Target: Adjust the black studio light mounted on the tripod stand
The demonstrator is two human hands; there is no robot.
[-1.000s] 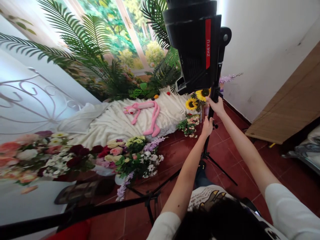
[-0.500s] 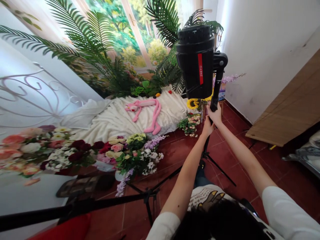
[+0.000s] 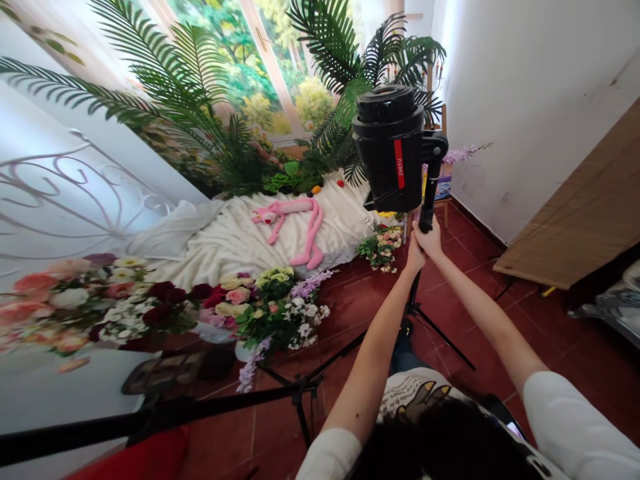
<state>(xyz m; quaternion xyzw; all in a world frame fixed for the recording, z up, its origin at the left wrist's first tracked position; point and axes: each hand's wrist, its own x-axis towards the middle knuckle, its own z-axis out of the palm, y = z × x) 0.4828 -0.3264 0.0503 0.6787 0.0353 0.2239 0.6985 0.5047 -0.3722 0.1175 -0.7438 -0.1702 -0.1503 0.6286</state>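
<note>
A black studio light (image 3: pixel 387 153) with a red label sits at the top of a light stand (image 3: pixel 427 207), its body leaning to the left of the pole. Just under the lamp's bracket, my right hand (image 3: pixel 430 239) is wrapped round the pole. Slightly lower, my left hand (image 3: pixel 416 252) closes on the same pole, touching the right one. The stand's spread legs (image 3: pixel 443 337) rest on the red tiles close to my foot.
Another black stand (image 3: pixel 295 387) crosses the lower left. Flower bunches (image 3: pixel 280 310) line the white blanket (image 3: pixel 225 230), where a pink plush toy (image 3: pixel 290 213) lies. Palm fronds (image 3: pixel 325 40) rise behind the lamp. A brown panel (image 3: pixel 575 193) leans at right.
The lamp head and upper pole have come down, and both hands have lowered slightly with them. More palm fronds now show above the lamp.
</note>
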